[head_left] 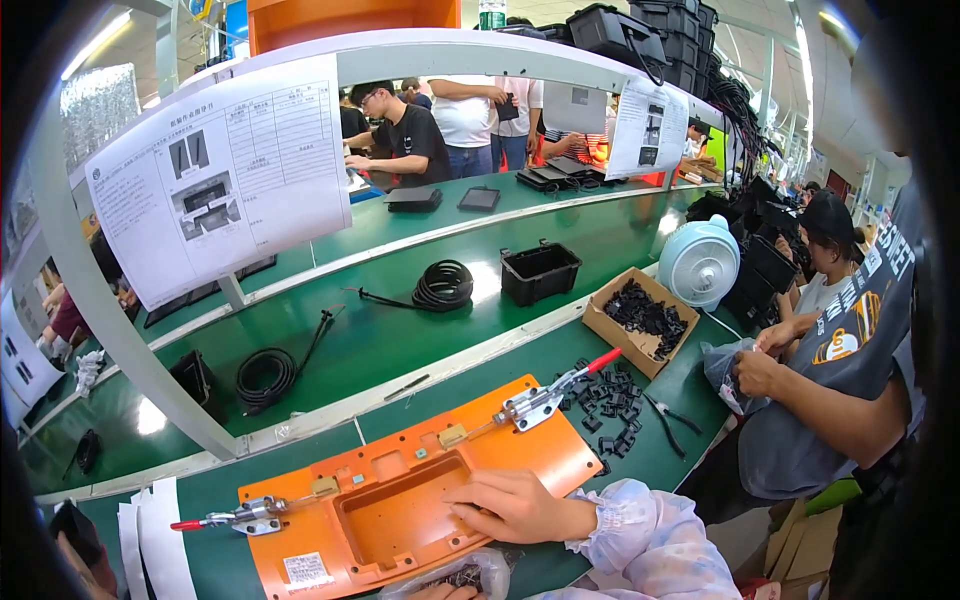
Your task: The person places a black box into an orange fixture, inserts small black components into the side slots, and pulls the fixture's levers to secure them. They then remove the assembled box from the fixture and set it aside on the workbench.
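An orange fixture (390,500) with a rectangular recess lies in front of me on the green bench. A red-handled toggle clamp (255,517) is mounted at its left, and another red-handled toggle clamp (535,405) at its upper right. My right hand (510,505) is over the right part of the recess, fingers bent and together; anything between the fingertips is hidden. At the lower edge, my left hand (445,593) shows only in part, against a clear plastic bag (485,572) holding small dark pieces. Its fingers are mostly out of sight.
Right of the fixture are loose black clips (608,405), pliers (668,425), a cardboard box (640,318) of black parts and a light-blue fan (700,262). Beyond lie coiled black cables (440,288) and a black case (540,273). A co-worker (840,390) handles a bag at right.
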Demonstrator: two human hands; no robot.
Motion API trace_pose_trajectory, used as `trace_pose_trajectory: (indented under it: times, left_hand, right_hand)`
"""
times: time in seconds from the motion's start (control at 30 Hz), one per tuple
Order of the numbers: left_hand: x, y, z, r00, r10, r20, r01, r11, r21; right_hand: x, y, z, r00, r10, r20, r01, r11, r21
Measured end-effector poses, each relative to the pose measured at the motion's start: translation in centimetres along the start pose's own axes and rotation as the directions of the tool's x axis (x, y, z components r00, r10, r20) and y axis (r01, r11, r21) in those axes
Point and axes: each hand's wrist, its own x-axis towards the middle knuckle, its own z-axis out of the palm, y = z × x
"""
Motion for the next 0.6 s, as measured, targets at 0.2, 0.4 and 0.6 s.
trace_pose_trajectory:
  times: [0.2,0.4,0.6]
  left_hand:
    - [-0.5,1.0,0.7,0.999,-0.042,0.021,0.04,0.995,0.088]
    - [-0.5,0.9,1.0,1.0,0.011,-0.013,-0.009,0.99,0.143]
    - [-0.4,1.2,0.3,0.998,0.04,-0.043,-0.036,0.995,0.091]
  right_hand:
    - [0.2,0.1,-0.3,1.0,0.005,0.007,-0.005,1.0,0.009]
    - [0.0,0.2,0.1,1.0,-0.021,-0.016,0.021,1.0,0.018]
    - [0.0,-0.2,-0.3,1.0,-0.024,-0.009,0.025,0.999,0.032]
